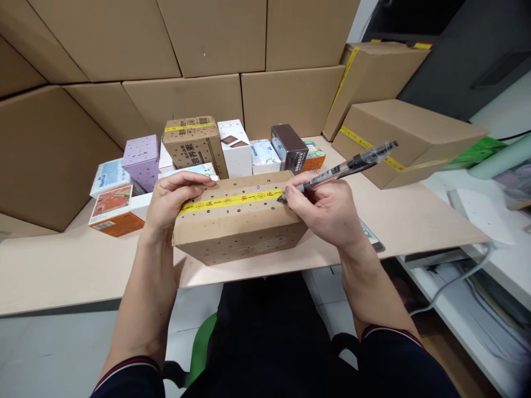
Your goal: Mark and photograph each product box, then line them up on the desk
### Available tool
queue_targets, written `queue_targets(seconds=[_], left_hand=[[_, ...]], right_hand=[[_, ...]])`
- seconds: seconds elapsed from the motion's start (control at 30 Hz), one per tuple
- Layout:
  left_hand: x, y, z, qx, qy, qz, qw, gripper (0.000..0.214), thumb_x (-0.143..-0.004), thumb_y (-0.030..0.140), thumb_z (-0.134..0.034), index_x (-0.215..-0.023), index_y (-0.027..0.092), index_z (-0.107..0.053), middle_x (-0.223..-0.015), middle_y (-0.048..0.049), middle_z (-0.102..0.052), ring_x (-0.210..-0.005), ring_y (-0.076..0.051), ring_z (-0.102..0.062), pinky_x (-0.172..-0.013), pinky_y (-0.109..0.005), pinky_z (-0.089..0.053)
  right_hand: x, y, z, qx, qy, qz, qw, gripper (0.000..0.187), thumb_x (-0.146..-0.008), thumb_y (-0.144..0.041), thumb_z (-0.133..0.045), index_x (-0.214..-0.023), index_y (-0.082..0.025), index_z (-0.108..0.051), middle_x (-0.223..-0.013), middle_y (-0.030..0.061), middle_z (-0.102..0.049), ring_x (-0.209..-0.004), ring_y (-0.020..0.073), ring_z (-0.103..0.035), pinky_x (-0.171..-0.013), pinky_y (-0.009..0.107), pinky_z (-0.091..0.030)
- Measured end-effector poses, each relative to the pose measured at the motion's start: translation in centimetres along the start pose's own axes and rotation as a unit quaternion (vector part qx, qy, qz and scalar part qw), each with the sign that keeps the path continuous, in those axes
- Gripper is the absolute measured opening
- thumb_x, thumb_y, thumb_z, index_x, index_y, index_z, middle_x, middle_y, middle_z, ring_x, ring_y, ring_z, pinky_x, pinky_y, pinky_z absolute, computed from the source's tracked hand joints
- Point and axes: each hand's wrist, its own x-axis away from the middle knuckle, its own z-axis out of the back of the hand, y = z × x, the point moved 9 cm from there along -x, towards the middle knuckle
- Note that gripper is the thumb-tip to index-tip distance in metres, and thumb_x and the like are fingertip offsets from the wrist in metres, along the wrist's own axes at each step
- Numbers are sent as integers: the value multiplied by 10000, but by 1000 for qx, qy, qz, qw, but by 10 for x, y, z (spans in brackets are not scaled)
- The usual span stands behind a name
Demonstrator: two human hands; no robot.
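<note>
A brown cardboard box [244, 237] lies in front of me near the table's front edge, dotted with small dark circle marks. Yellow printed tape [232, 200] runs along its top. My left hand [176, 202] grips the box's left end, its fingers curled over the top corner. Between the fingers and thumb of my right hand [327, 207] is a pen [352, 164] with a clear and black barrel. Its tip touches or almost touches the box top beside the tape's right end. The right hand rests against the box's right end.
Behind the box stand several small cartons, among them a purple one [141, 157], a taped brown one [194, 149] and a dark brown one [289, 148]. Large cardboard boxes [290, 102] wall the back. A taped carton [406, 138] sits at right. A flat device [372, 236] lies by my right wrist.
</note>
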Motion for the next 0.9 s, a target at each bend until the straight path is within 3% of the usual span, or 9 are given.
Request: queue_targets(seconds=[0.27, 0.43, 0.57, 0.63, 0.7, 0.8, 0.9], left_hand=[[-2, -2, 0, 8, -15, 1, 1000, 172, -683, 140, -776, -826, 217, -831, -895, -33, -831, -875, -172, -751, -806, -280, -610], [-1, 0, -1, 16, 5, 13, 1000, 177, -636, 148, -770, -780, 231, -832, -853, -17, -828, -835, -160, -745, -744, -243, -603], [0, 2, -1, 6, 22, 13, 1000, 173, -617, 158, -767, -765, 225, -828, -837, -28, -824, -834, -177, -740, -743, -264, -599], [0, 2, -1, 3, 24, 13, 1000, 172, -623, 147, -759, -765, 218, -826, -839, -34, -822, -843, -180, -740, -767, -280, -598], [-1, 1, 0, 5, 31, 14, 999, 174, -622, 134, -747, -758, 211, -824, -833, -37, -819, -837, -176, -738, -776, -282, -595], [-1, 1, 1, 3, 41, 6, 999, 186, -612, 131, -734, -754, 206, -828, -828, -32, -818, -802, -156, -720, -735, -255, -579], [-1, 2, 2, -4, 53, -6, 999, 180, -596, 138, -737, -739, 201, -827, -810, -24, -816, -765, -135, -695, -687, -226, -556]], right_hand=[[-1, 0, -2, -13, -19, 1, 1000, 250, -929, -200, -589, -683, -203, -633, -719, -13, -678, -626, 118, -560, -569, 281, -425], [1, 4, -3, -45, -12, -17, 999, 225, -927, -197, -612, -703, -204, -633, -701, -19, -655, -595, 106, -540, -536, 270, -405], [7, 28, 10, -150, 58, -84, 983, 193, -991, -355, -603, -846, -232, -638, -593, -55, -545, -494, 95, -478, -469, 248, -381], [13, 46, 23, -175, 100, -116, 973, 220, -1010, -430, -574, -894, -248, -616, -649, -43, -588, -511, 100, -518, -476, 244, -412], [21, 65, 33, -153, 104, -152, 971, 231, -1008, -454, -564, -900, -252, -593, -778, -8, -663, -563, 108, -575, -504, 251, -445], [35, 91, 32, -38, -8, -219, 975, 195, -988, -425, -572, -1006, -237, -618, -809, 7, -692, -608, 138, -611, -582, 280, -478], [55, 108, 14, 128, -175, -254, 943, 200, -952, -339, -579, -1071, -205, -666, -759, 20, -699, -698, 189, -643, -665, 301, -461]])
